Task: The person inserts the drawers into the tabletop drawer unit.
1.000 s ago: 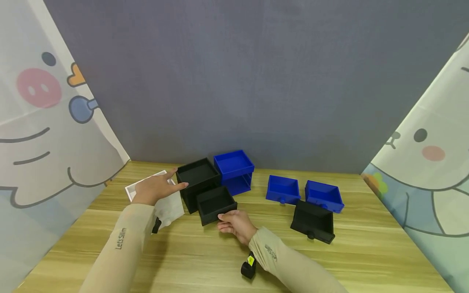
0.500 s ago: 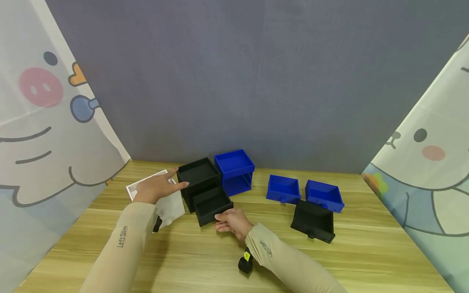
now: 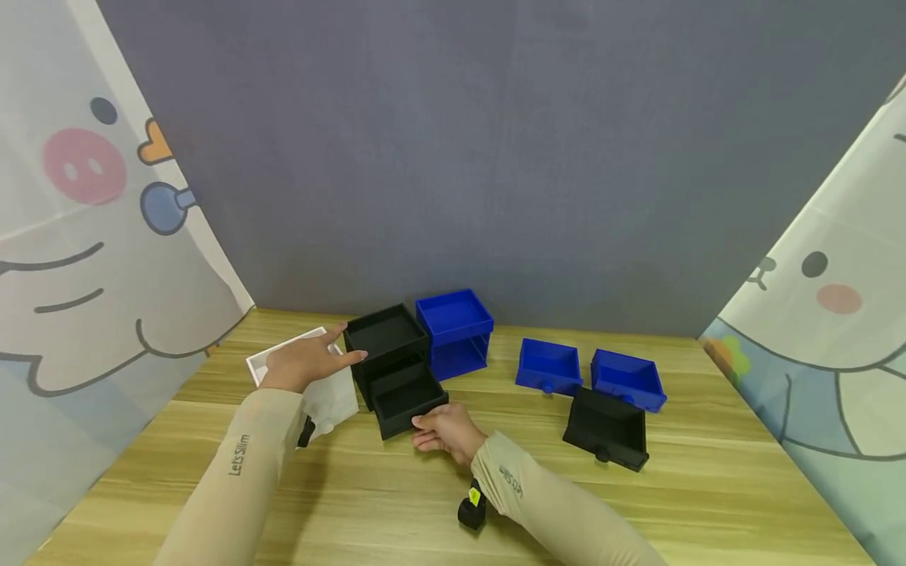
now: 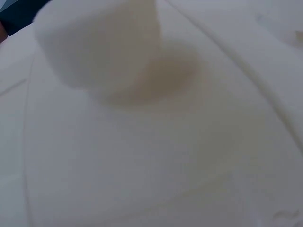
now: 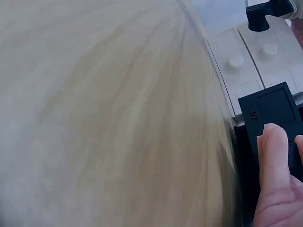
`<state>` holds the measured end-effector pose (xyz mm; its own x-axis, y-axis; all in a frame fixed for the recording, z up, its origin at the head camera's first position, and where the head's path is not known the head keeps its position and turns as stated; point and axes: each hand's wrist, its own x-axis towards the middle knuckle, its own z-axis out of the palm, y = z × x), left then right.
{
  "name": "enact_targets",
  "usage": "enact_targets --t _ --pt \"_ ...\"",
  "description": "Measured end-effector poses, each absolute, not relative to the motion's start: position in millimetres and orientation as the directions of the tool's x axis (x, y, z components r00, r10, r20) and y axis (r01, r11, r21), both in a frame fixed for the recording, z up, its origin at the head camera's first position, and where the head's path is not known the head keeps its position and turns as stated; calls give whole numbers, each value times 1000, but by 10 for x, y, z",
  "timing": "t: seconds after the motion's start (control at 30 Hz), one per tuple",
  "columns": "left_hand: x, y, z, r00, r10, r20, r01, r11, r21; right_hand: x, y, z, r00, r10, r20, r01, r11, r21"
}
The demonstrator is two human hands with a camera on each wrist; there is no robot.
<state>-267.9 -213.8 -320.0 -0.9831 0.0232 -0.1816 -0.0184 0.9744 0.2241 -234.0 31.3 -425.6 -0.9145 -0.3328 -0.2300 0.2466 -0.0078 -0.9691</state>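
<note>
I'm pinching a black plastic drawer (image 3: 406,399), right hand (image 3: 449,433) at five o'clock; left hand (image 3: 300,365), straight-fingered, is touching its black boxy cabinet (image 3: 387,333); skewing is risking a jam.

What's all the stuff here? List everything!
White cabinet: one, white, far left
Black cabinet: one, black, centre-left
Blue cabinet: one, blue, back middle
Held drawer: one, black, partly inside black cabinet
Loose blue drawers: two, blue, right
Loose black drawer: one, black, right, nearer
Table: one, wooden, underneath
Backdrop: one, grey, behind
Cartoon sheets: two, mostly white, both sides
Wrist gadgets: two, black, at wrists
Sleeves: two, beige, both arms
Left grip: one, bare, at black cabinet
Right grip: one, bare, pinching held drawer
</note>
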Motion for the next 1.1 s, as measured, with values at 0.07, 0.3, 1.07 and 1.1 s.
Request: enact_targets --t 0.07,0.3,1.07,1.1 --pt "-2678 -2136 -3202 -984 22 -179 -20 973 230 -2340 311 -4264 -913 -336 -229 247 -11 -969" --pt "-2688 -2151 -3224 -985 27 -172 -16 970 242 -2336 360 -4289 -907 -350 -232 248 0 -969" --pt "-2689 -2149 -3209 -984 48 -173 0 963 268 -2365 363 -4340 -909 -338 -243 285 -78 -955" --pt "-2685 -2155 -3209 -984 46 -174 -2 963 269 -2361 354 -4341 -910 -336 -244 285 -79 -955"
